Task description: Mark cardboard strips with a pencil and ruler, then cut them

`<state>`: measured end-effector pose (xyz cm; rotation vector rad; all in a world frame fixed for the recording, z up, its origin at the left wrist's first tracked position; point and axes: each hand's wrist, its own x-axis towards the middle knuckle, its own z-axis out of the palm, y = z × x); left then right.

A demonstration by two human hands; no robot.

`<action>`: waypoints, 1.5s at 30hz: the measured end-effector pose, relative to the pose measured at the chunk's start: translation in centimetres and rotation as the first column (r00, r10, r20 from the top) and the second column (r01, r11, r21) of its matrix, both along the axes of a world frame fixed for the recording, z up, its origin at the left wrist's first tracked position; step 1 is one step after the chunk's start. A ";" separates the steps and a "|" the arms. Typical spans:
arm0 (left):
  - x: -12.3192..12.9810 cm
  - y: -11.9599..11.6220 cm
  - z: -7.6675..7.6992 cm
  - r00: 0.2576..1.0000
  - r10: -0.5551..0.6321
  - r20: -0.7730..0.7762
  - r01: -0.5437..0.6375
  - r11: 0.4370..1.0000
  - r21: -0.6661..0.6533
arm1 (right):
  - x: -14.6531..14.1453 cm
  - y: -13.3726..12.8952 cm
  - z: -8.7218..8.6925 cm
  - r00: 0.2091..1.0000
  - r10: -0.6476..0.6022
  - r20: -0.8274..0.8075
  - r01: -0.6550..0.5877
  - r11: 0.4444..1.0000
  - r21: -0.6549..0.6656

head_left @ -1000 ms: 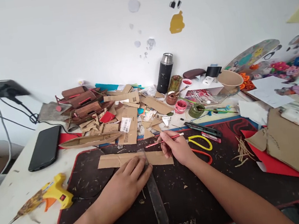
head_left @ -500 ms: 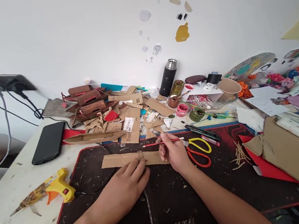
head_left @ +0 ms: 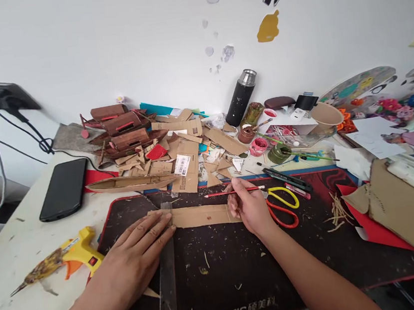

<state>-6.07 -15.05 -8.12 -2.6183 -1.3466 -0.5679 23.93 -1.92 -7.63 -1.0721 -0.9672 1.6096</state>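
Observation:
A cardboard strip (head_left: 199, 216) lies crosswise on the dark desk mat. My left hand (head_left: 139, 249) rests flat over the strip's left end, fingers stretched out. Under and beside its fingertips runs a see-through ruler (head_left: 167, 278), laid across the strip and reaching toward the mat's front edge. My right hand (head_left: 249, 207) is closed around a red pencil (head_left: 217, 194), whose tip points left above the strip. The lower fingers of that hand are at the strip's right end. Just right of it lie scissors (head_left: 284, 208) with yellow and red handles.
A yellow glue gun (head_left: 83, 250) and a black phone (head_left: 64, 189) lie to the left. Cardboard scraps (head_left: 187, 165), model boats (head_left: 122, 125), paint jars (head_left: 259, 146) and a black flask (head_left: 241, 98) crowd the back. A utility knife (head_left: 287, 179) lies behind the scissors.
My left hand has slid left along the strip, and the ruler now lies farther left. My right hand still holds the pencil. The view has shifted slightly.

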 end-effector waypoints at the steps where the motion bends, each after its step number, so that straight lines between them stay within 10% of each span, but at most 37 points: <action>1: 0.0 0.1 0.0 1.000 -0.008 0.004 0.008 1.000 -0.007 | 0.0 -0.1 0.0 1.000 -0.003 0.008 0.003 1.000 -0.003; 23: 0.2 -0.5 -1.0 1.000 -0.025 0.000 0.025 1.000 0.003 | -4.6 -3.2 3.4 0.986 0.169 0.008 -0.168 0.982 -0.082; 45: 0.2 -0.5 -0.2 0.997 -0.068 0.032 0.069 0.997 -0.044 | -6.8 -4.6 1.7 0.983 0.140 0.122 -0.135 0.990 -0.047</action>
